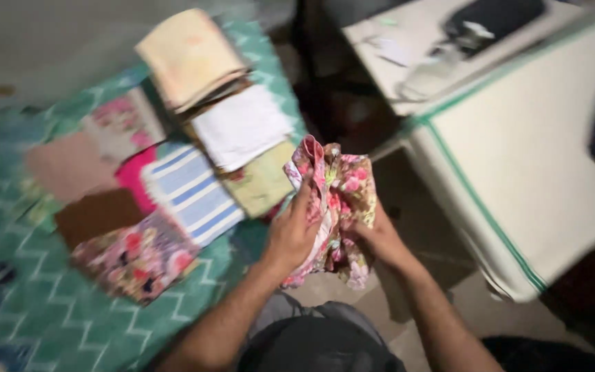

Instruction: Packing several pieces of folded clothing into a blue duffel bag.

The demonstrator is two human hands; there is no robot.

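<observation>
Folded cloths [173, 172] are already lying in overlapping piles on the green patterned mat [56, 310], a striped one [191, 193] nearest the hands. The left hand [290, 234] is gripping a bunched floral cloth [339, 200], held above the mat's edge, and the right hand [380, 238] is clutching its other side. By the look of it, this piece is not yet folded.

the single head camera is looking steeply down from above and close in, facing forward past the left hand [289, 238] and right hand [380, 238], taking in the green patterned mat [70, 310] left and white table [538, 158] right.
</observation>
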